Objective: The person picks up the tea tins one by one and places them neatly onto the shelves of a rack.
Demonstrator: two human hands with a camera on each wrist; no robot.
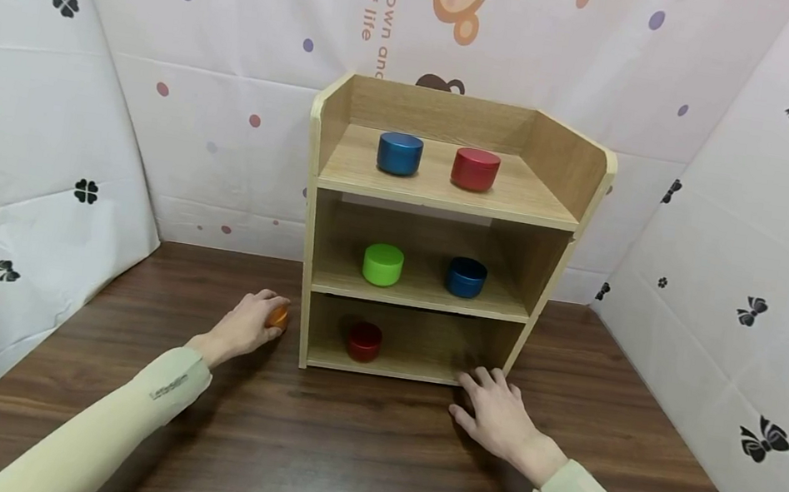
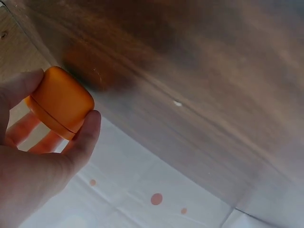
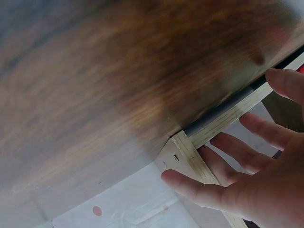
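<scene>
My left hand (image 1: pixel 245 328) pinches a small round orange tin (image 2: pixel 64 102) between thumb and fingers, just left of the wooden shelf (image 1: pixel 309 268). In the left wrist view the tin is tilted and a lid seam shows. My right hand (image 1: pixel 501 416) is at the shelf's lower right front corner with its fingers spread, holding nothing. Whether those fingertips touch the wood I cannot tell. On the bottom shelf, at its left, stands a dark red tin (image 1: pixel 364 343). The middle shelf carries a lime green tin (image 1: pixel 382 265) and a dark blue tin (image 1: pixel 466 278).
On the top shelf stand a blue tin (image 1: pixel 400 154) and a red tin (image 1: pixel 475 170), between raised side and back boards. The dark brown wooden table (image 1: pixel 304 460) lies under everything. White patterned cloth (image 1: pixel 239 165) closes off the back and both sides.
</scene>
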